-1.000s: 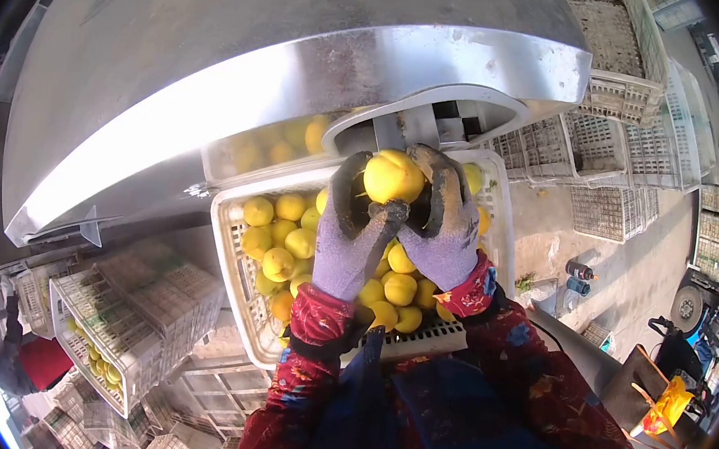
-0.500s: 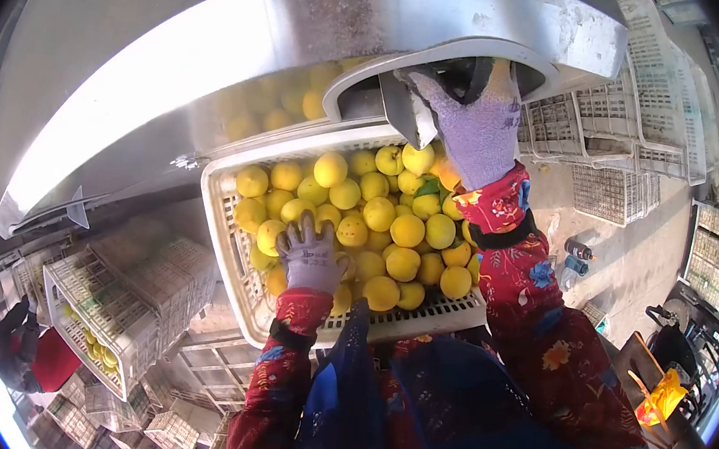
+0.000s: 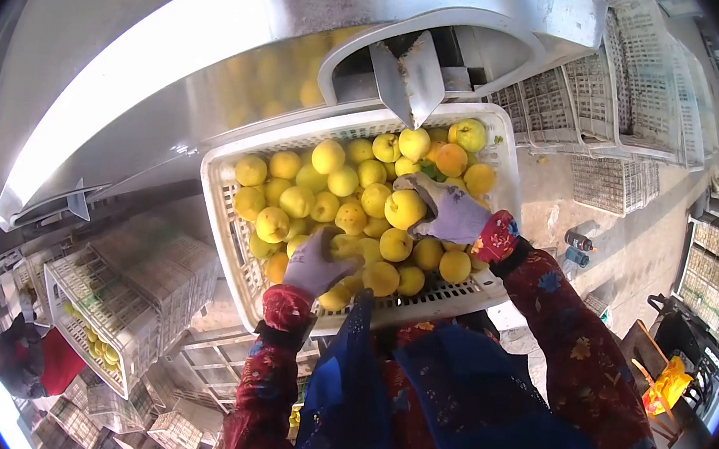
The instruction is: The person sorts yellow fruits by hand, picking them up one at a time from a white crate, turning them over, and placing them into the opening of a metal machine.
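My right hand (image 3: 453,212), in a lilac-and-dark glove, has its grip closed around a round yellow fruit (image 3: 405,209) right of centre in the white plastic crate (image 3: 221,226) of similar fruit. My gloved left hand (image 3: 318,262) reaches among fruit at seven o'clock; I can't tell its grip. Angled grey metal flaps (image 3: 427,78) overhang the crate's twelve-o'clock edge.

White crate (image 3: 210,200), yellow and orange fruit (image 3: 329,157) inside it, pale lilac glove (image 3: 457,216) above it, red floral sleeve (image 3: 559,289) and blue apron (image 3: 464,393) below it.
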A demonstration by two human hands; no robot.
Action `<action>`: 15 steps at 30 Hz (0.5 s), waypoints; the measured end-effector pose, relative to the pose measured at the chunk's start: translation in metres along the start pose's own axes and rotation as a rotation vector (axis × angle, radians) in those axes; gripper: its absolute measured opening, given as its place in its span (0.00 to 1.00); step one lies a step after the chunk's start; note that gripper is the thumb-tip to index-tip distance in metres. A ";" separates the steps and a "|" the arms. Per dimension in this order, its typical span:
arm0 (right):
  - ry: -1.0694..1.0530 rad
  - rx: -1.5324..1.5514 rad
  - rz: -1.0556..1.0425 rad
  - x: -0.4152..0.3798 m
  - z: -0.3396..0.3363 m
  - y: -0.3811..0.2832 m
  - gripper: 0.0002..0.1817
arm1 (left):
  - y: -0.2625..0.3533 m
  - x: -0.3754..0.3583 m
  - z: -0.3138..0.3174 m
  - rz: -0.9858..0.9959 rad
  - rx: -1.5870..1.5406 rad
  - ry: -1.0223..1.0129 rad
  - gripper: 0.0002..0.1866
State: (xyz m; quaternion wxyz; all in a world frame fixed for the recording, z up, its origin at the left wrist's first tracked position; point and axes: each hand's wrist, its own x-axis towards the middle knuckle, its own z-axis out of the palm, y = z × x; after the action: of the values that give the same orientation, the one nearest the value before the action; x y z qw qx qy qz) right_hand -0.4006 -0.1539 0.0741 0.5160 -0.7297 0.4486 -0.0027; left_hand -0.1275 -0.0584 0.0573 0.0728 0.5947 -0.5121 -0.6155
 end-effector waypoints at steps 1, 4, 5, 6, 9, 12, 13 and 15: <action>0.045 0.205 -0.018 -0.008 -0.006 -0.003 0.49 | -0.005 -0.007 -0.003 0.083 -0.355 0.060 0.43; 0.019 0.451 -0.229 -0.022 -0.012 -0.021 0.48 | 0.020 -0.019 0.003 0.256 -1.083 0.110 0.43; -0.019 0.582 -0.136 -0.027 -0.014 -0.037 0.48 | 0.029 -0.018 0.008 0.349 -1.141 0.148 0.42; 0.059 0.525 -0.198 -0.029 -0.015 -0.049 0.48 | 0.038 -0.015 0.012 0.399 -1.128 0.172 0.41; 0.341 0.364 -0.300 -0.033 -0.012 -0.081 0.48 | 0.064 -0.012 0.007 0.484 -0.934 0.266 0.41; 0.616 0.247 -0.261 -0.028 -0.004 -0.088 0.47 | 0.078 -0.008 0.007 0.472 -0.880 0.379 0.41; 0.724 0.284 -0.328 -0.019 -0.002 -0.083 0.47 | 0.082 -0.009 0.002 0.469 -0.958 0.327 0.40; 0.830 0.221 -0.195 -0.015 -0.012 -0.091 0.47 | 0.099 -0.013 -0.009 0.484 -1.031 0.280 0.38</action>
State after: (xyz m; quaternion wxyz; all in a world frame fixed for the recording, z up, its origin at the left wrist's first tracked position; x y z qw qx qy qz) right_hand -0.3559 -0.1464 0.1553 0.3643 -0.6461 0.5440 -0.3923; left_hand -0.1686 -0.1004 0.1390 0.5581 0.4243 -0.2534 -0.6665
